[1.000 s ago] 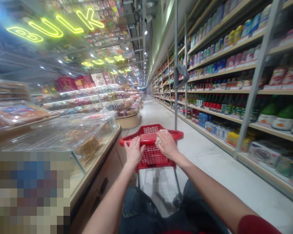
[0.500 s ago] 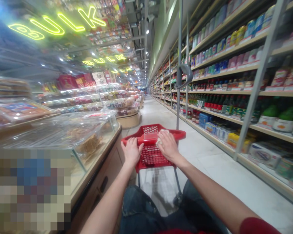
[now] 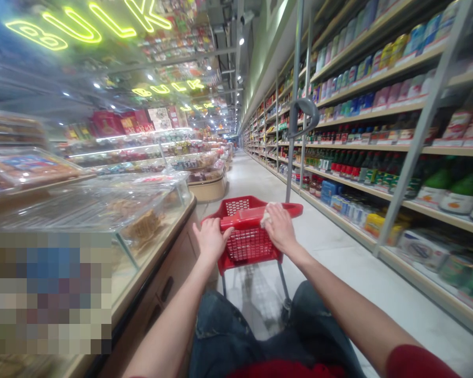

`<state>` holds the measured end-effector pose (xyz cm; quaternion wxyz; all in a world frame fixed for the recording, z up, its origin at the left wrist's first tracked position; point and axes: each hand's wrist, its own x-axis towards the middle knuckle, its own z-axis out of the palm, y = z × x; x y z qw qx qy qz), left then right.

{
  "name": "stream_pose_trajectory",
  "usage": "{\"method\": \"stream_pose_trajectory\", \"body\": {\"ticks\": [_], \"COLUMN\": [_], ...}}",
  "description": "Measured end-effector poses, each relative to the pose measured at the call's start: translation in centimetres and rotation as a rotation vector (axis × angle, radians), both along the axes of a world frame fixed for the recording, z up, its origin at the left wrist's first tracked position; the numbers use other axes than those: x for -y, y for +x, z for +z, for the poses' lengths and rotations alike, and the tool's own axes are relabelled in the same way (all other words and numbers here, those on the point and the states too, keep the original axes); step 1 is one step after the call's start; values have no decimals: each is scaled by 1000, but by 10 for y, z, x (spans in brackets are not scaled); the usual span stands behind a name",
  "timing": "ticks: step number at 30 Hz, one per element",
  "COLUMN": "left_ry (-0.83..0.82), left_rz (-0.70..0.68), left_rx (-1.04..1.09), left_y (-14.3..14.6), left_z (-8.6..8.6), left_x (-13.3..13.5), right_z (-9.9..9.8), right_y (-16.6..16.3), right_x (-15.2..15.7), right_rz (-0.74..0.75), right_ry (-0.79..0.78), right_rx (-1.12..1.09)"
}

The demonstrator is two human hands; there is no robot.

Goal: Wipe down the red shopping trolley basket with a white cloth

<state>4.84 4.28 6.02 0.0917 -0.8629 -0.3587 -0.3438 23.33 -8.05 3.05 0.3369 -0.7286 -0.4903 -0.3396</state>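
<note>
A red plastic shopping cart (image 3: 249, 247) with a perforated basket stands right in front of my legs. My left hand (image 3: 210, 239) grips the left end of its red handle (image 3: 242, 220), thumb on the near side and the fingertips hidden beyond the bar. Closed around a crumpled white tissue or cloth (image 3: 264, 219), my right hand (image 3: 280, 228) presses it against the right part of the handle. From the cart's right side rises a grey pole (image 3: 295, 58) carrying a grey loop (image 3: 304, 116).
Close on the left runs a bulk-food counter (image 3: 169, 231) with clear covers, part of it pixelated. Tall shelves (image 3: 362, 144) of cans, bottles and boxes line the right. A pale floor aisle (image 3: 248, 178) stretches ahead, with another rounded display (image 3: 207, 188) on its left.
My right hand with the white tissue or cloth has shifted a little to the right along the handle. The cart appears slightly turned, and my left hand sits nearer the handle's left end.
</note>
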Motion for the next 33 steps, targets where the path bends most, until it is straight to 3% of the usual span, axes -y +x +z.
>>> {"method": "stream_pose_trajectory", "body": {"ticks": [4,10,18,25,33], "left_ry": [-15,-89,-106,-269,-199], "left_rz": [-19,-1,-111,-115,-171], "left_rx": [-11,20,-37,56,28], "left_y": [1,2,6,3,13], "left_z": [-2,-3,0,-1,-3], "left_x": [3,6,22,14,33], "right_z": [1,5,15,19,14], "right_y": [-3,22,-33,9,-32], "right_x": [-2,6,-25,-7,-18], "right_rz": [88,-71,210,-43,259], "right_ry": [-63,11,-164,-37,-143], "right_rx": [37,-122,99,-128,54]}}
